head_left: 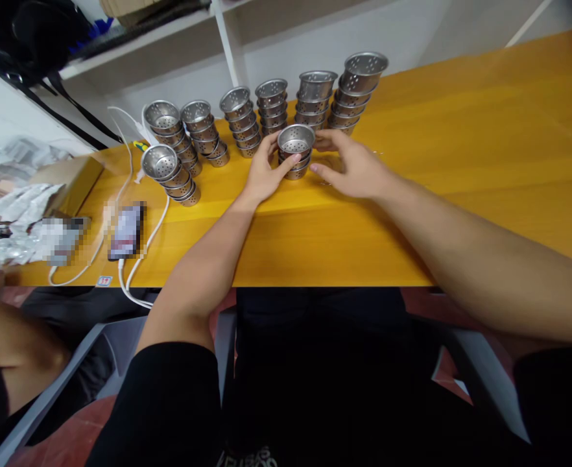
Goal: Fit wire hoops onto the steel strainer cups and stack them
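A short stack of perforated metal cups (pixel 296 139) stands upright on the wooden table in front of me. My left hand (pixel 268 170) curls round its left side, the thumb pressed across the front and the fingers behind. On the other side is my right hand (pixel 347 162), its fingers and thumb spread apart beside the stack. Its fingertips reach close to the rim; whether they touch is unclear. Just behind stand taller stacks of the same cups, among them a stack (pixel 271 104) and a wider-topped stack (pixel 317 97).
More cup stacks (pixel 164 130) run along the back, with a leaning stack (pixel 169 174) nearer me. Left of them lie a phone (pixel 126 232), white cables (pixel 162 224), a cardboard box (pixel 79 185) and plastic bags (pixel 21 214). Another person's arm (pixel 13 331) is at far left.
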Action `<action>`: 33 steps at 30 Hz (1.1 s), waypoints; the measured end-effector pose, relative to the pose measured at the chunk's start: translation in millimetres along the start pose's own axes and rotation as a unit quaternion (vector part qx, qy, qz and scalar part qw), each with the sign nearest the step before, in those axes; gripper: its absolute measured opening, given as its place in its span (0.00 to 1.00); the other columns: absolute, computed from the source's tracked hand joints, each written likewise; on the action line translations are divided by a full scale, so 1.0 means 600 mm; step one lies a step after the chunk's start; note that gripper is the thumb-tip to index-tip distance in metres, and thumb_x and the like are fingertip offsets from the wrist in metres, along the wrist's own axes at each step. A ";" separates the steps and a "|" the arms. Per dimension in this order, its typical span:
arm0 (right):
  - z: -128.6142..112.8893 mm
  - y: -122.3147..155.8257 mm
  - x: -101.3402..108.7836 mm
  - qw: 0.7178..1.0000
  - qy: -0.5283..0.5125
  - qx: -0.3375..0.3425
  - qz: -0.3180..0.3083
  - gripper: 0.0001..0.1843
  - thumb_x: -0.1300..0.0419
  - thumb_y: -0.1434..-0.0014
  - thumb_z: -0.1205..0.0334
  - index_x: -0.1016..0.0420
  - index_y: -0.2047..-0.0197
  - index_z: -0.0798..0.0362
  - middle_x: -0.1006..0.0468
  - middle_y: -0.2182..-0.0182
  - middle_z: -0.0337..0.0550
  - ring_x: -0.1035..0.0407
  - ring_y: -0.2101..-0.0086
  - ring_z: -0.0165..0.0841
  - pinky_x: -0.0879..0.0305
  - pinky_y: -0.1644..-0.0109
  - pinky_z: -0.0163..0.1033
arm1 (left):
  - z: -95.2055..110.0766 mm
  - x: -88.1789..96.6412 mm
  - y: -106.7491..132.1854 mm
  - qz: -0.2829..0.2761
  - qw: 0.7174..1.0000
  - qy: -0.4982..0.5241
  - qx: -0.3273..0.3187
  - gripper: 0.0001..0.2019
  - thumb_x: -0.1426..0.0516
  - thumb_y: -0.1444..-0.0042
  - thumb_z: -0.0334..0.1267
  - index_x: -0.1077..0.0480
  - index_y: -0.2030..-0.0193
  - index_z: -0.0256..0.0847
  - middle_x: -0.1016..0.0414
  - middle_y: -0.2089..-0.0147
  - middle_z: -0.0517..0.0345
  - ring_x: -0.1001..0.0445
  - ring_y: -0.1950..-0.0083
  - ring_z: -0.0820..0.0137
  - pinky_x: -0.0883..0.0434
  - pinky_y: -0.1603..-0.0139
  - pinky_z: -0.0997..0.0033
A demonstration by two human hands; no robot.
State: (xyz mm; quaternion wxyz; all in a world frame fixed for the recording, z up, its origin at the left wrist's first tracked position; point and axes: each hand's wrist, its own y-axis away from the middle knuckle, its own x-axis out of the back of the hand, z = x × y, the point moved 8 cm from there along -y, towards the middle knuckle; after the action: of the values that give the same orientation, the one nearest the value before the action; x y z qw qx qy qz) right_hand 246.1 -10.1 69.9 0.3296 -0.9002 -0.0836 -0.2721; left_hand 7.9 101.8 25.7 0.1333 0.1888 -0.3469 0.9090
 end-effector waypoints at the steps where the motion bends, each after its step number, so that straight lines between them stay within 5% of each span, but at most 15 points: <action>1: -0.004 0.000 -0.001 1.000 -0.004 0.000 0.003 0.51 0.21 0.23 0.27 0.23 0.07 0.37 0.13 0.20 0.53 0.18 0.23 0.75 0.23 0.12 0.84 | 0.001 -0.002 0.001 -0.007 1.000 -0.004 -0.004 0.57 0.33 0.34 0.93 0.28 0.15 0.53 0.20 0.12 0.33 0.19 0.09 0.41 0.23 0.04 0.27; 12: -0.008 0.000 0.009 1.000 0.021 0.005 0.012 0.44 0.20 0.23 0.29 0.13 0.13 0.35 0.11 0.22 0.52 0.15 0.26 0.73 0.21 0.13 0.83 | 0.006 -0.007 0.006 -0.013 0.998 0.036 0.047 0.60 0.29 0.40 0.95 0.21 0.22 0.45 0.12 0.19 0.30 0.09 0.20 0.40 0.14 0.12 0.23; 20: -0.020 0.003 0.000 1.000 -0.002 0.016 -0.012 0.50 0.22 0.22 0.23 0.19 0.08 0.34 0.16 0.17 0.52 0.18 0.24 0.72 0.25 0.12 0.85 | 0.009 -0.008 0.012 -0.022 0.999 -0.016 0.039 0.66 0.39 0.38 1.01 0.27 0.14 0.47 0.20 0.13 0.27 0.17 0.13 0.37 0.19 0.10 0.24; 23: -0.016 0.004 0.004 1.000 -0.019 -0.009 -0.011 0.51 0.20 0.27 0.18 0.21 0.09 0.22 0.18 0.15 0.43 0.18 0.25 0.72 0.26 0.12 0.84 | 0.025 0.041 0.004 0.024 0.998 -0.053 0.032 0.62 0.42 0.35 1.00 0.30 0.10 0.59 0.22 0.10 0.38 0.14 0.18 0.41 0.13 0.19 0.30; 26: -0.010 0.004 0.014 1.000 -0.005 -0.020 -0.008 0.56 0.21 0.29 0.14 0.21 0.09 0.28 0.18 0.16 0.48 0.18 0.25 0.75 0.24 0.14 0.86 | 0.027 0.130 -0.014 0.075 0.991 -0.105 0.030 0.55 0.49 0.33 1.00 0.32 0.10 0.75 0.21 0.09 0.58 0.15 0.20 0.46 0.13 0.19 0.32; 30: -0.010 0.004 0.024 1.000 0.012 -0.013 -0.006 0.51 0.24 0.24 0.17 0.18 0.11 0.33 0.17 0.19 0.55 0.16 0.28 0.73 0.22 0.15 0.83 | -0.017 0.263 -0.023 0.184 0.969 -0.150 0.068 0.80 0.58 0.54 1.11 0.51 0.01 0.70 0.47 -0.05 0.67 0.23 0.18 0.43 0.20 0.16 0.19; 33: -0.014 0.003 0.021 1.000 0.013 -0.006 -0.009 0.46 0.24 0.22 0.20 0.17 0.13 0.36 0.15 0.21 0.56 0.15 0.31 0.72 0.22 0.16 0.86 | -0.045 0.307 -0.018 0.221 0.957 -0.175 0.072 0.83 0.65 0.57 1.11 0.59 0.00 0.69 0.56 -0.07 0.72 0.23 0.23 0.50 0.21 0.15 0.22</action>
State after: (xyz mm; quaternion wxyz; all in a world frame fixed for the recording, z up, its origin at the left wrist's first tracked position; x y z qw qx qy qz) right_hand 253.3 -17.2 81.3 0.3231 -0.8977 -0.0854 -0.2872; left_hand -159.5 148.4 93.7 -0.1474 0.2726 -0.3310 0.8913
